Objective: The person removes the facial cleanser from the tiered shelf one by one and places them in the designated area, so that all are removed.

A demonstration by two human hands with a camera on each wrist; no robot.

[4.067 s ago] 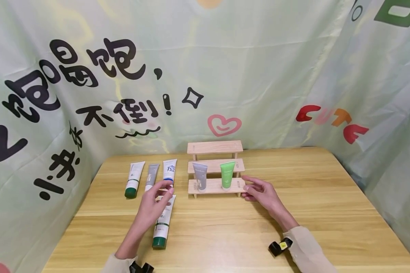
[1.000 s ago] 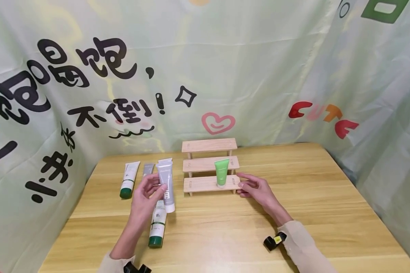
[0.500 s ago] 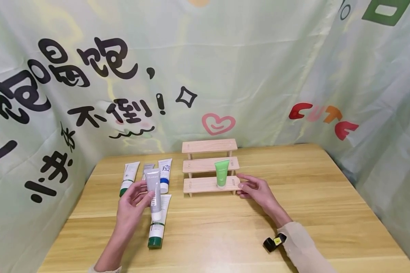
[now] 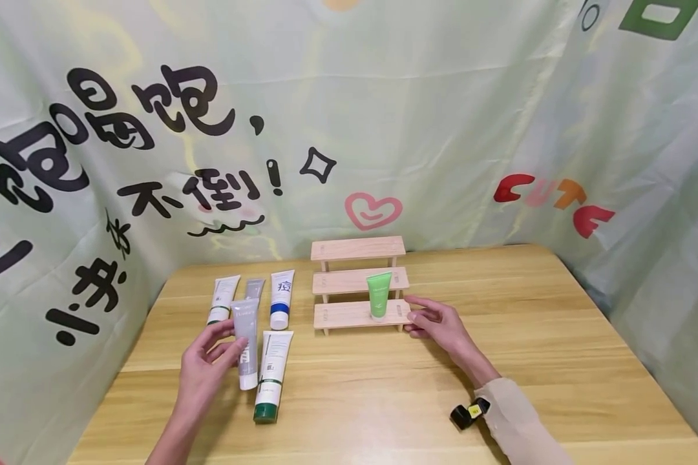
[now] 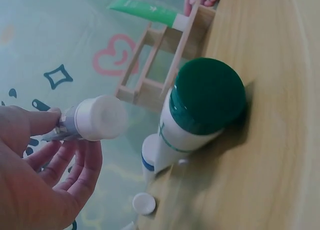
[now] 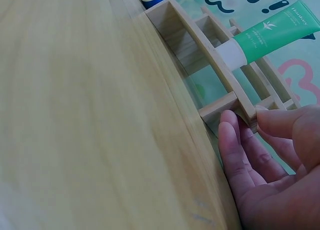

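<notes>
My left hand (image 4: pixel 205 365) pinches a grey squeeze tube (image 4: pixel 245 345) with a white cap between thumb and fingers, cap down. In the left wrist view the tube's white cap (image 5: pixel 104 117) faces the camera, with most of its body hidden. A three-tier wooden display stand (image 4: pixel 349 314) stands near the back of the table, and a green tube (image 4: pixel 379 295) is upright on its lowest tier. My right hand (image 4: pixel 439 326) grips the right end of that tier; the right wrist view shows the thumb (image 6: pixel 280 121) at the shelf's end and fingers beneath.
A white tube with green cap (image 4: pixel 272 378) lies just right of the held tube. Behind are a white tube with blue band (image 4: pixel 281 300), another grey tube (image 4: pixel 254 289) and a white tube (image 4: pixel 223 298), both partly covered. A printed curtain (image 4: pixel 442 129) surrounds the wooden table (image 4: pixel 500 323).
The grey tube, earlier standing on the stand's lowest tier, was taken by my left hand and carried left and nearer over the table. My right hand stays at the stand's end.
</notes>
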